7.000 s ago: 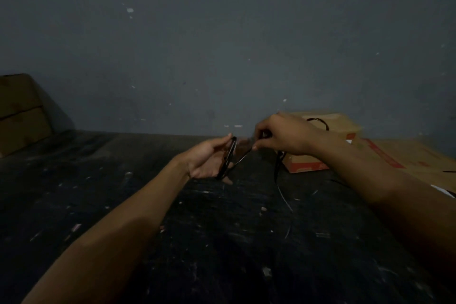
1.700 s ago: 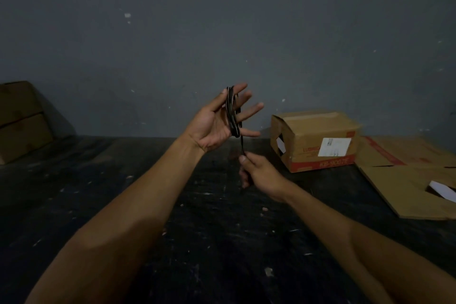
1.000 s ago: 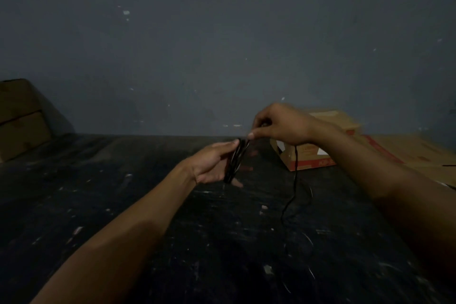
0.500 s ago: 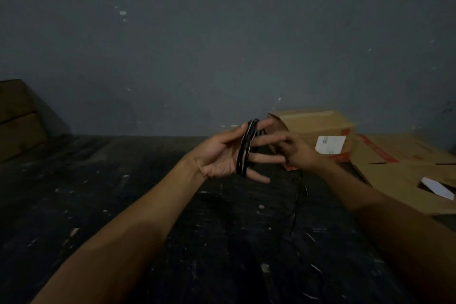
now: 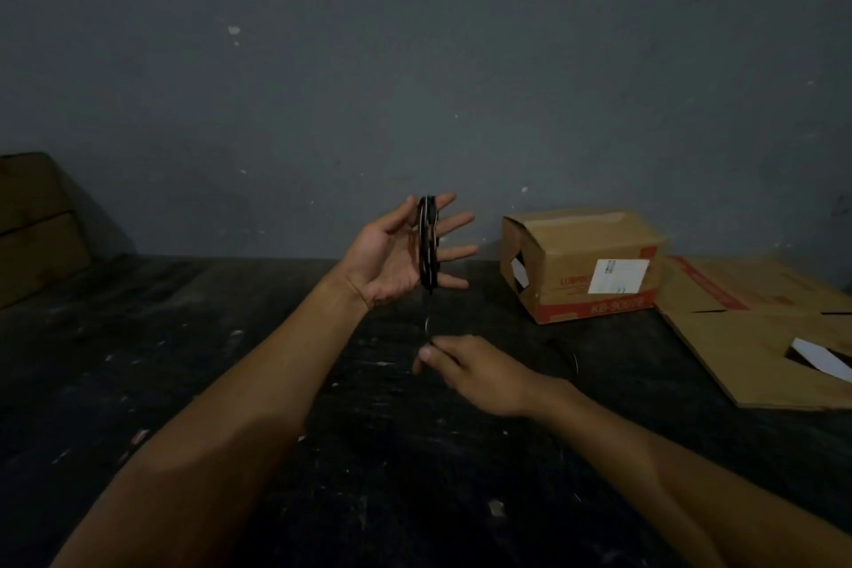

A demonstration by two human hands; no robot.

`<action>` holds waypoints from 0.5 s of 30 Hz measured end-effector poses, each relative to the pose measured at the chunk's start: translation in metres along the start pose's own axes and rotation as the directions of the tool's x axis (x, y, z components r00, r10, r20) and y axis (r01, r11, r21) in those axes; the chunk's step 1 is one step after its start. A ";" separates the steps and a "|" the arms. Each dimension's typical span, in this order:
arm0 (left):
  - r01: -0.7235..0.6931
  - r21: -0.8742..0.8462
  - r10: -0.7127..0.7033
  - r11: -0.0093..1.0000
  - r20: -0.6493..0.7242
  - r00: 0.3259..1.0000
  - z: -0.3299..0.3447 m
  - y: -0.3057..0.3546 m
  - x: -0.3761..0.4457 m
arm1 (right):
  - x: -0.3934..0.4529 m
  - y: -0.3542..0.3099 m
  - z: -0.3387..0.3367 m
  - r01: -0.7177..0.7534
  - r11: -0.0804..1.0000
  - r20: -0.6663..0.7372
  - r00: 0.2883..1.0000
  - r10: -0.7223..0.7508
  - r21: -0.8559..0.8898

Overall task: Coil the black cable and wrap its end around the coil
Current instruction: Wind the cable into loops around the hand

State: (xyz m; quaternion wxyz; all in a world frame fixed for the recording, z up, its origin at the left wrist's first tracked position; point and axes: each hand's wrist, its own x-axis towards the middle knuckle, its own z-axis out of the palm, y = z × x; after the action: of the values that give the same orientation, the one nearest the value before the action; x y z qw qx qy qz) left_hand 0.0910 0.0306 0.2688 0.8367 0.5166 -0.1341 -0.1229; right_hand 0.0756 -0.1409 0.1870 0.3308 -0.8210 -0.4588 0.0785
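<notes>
Left hand [image 5: 396, 258] raised palm-up, fingers spread and nearly straight; thin black cable [image 5: 427, 244] is looped in several turns around the four fingers, the thumb standing apart. Coil sits across mid-fingers, held by its own wrap, not by any squeeze. One strand drops from the coil's lower edge to the right hand [image 5: 479, 371], low over the dark scuffed tabletop [image 5: 230, 383]. That hand pinches the strand between thumb and forefinger; the exact contact is blurred. More slack curves on the table just beyond that hand.

Handling, as judged: cable light, limp, thin, somewhat springy; turns likely to slip off straight fingers if tension lapses. Best hold for the loose length: close to the coil, kept taut. For the finishing wrap, pinch the bundle at its middle.

Brown cardboard box [image 5: 585, 263], right of the hands, carries a white label, too small to read, and red print, partly legible: "LUBRI…" and "KB-900…". Flattened cardboard sheet [image 5: 760, 337] lies beside it.
</notes>
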 end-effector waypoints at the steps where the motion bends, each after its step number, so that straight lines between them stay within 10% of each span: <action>1: 0.005 0.005 -0.005 1.000 -0.026 1.000 -0.005 -0.001 -0.001 | 0.000 -0.007 -0.003 0.024 0.999 -0.004 1.000 -0.024 -0.023; 15: 0.157 0.036 -0.156 0.987 -0.029 0.987 -0.022 -0.037 -0.009 | 0.015 -0.049 -0.117 0.035 0.928 -0.146 0.985 -0.096 -0.371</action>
State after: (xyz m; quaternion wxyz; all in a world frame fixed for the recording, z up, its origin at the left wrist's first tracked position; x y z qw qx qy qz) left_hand 0.0882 0.0353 0.2249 0.8161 0.5431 -0.0846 -0.1787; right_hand 0.0998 -0.1664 0.3098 0.2101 -0.8560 -0.4643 -0.0867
